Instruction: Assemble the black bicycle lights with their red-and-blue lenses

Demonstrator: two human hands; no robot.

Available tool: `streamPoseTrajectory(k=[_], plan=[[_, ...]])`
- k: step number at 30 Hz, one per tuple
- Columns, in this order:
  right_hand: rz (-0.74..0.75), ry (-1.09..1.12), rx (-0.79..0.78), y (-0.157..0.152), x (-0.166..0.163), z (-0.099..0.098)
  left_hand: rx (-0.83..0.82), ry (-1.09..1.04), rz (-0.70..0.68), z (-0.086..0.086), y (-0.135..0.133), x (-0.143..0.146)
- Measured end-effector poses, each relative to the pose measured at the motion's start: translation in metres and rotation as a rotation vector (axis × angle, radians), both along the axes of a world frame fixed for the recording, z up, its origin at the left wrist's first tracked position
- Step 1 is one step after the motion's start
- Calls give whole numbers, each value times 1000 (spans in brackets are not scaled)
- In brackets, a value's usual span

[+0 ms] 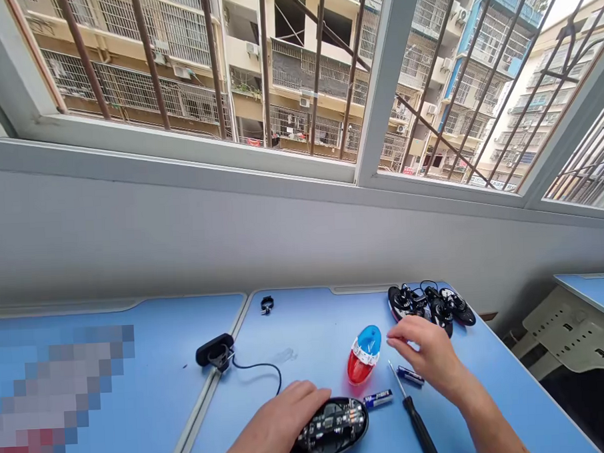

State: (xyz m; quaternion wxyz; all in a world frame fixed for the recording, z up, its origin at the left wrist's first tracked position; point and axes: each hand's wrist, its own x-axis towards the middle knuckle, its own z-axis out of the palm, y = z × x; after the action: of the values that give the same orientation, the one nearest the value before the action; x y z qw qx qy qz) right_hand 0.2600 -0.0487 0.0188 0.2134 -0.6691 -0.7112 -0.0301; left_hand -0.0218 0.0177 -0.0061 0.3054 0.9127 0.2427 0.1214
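Note:
My left hand (285,421) grips an open black oval housing (332,427) with a circuit board showing inside. Its fingers lie along the left side and top edge. My right hand (425,351) hovers above the table with thumb and forefinger pinched together; whatever is between the tips is too small to make out. Just left of those fingertips lies a red and blue lens cover (364,355) with a white middle. A screwdriver (415,418) with a black handle rests below the right hand. One battery (378,399) touches or nearly touches the housing, and another battery (411,376) lies beside the screwdriver shaft.
Several black devices with clamps (430,306) are heaped at the table's back right corner. A black clamp ring (267,305) lies at the back. Over the seam between the tables rests a black device (216,351) with a cable. Behind stand a wall and a barred window (299,160).

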Motion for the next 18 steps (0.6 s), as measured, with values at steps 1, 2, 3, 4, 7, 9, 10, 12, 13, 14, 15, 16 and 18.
streamPoseTrajectory(k=[1, 2, 3, 4, 7, 9, 10, 12, 13, 14, 15, 16, 18], plan=[[63, -33, 27, 3, -7, -5, -13, 11, 14, -2, 0, 1], [87, -93, 15, 7, -13, -9, -27, 24, 29, -5, 0, 2], [86, -121, 0, 11, -20, -14, -39, 36, 44, -7, 0, 3], [81, -140, -14, 16, -25, -18, -49, 48, 52, -8, 1, 5], [42, -186, -57, 27, -34, -26, -59, 78, 30, -8, 1, 8], [23, -208, -86, 32, -35, -28, -56, 74, 10, -7, 0, 9], [17, -213, -99, 33, -36, -28, -52, 67, 4, -6, -1, 10], [10, -209, -115, 33, -36, -29, -37, 52, -3, -4, -2, 10], [9, -200, -118, 33, -36, -29, -27, 48, -5, -3, -3, 9], [9, -187, -120, 32, -37, -30, -20, 47, -10, -2, -4, 9], [10, -171, -120, 32, -37, -30, -16, 48, -13, -1, -4, 9], [13, -151, -117, 32, -38, -30, -15, 50, -16, 0, -5, 10], [20, -103, -106, 30, -38, -29, -23, 49, -15, 2, -6, 10]])
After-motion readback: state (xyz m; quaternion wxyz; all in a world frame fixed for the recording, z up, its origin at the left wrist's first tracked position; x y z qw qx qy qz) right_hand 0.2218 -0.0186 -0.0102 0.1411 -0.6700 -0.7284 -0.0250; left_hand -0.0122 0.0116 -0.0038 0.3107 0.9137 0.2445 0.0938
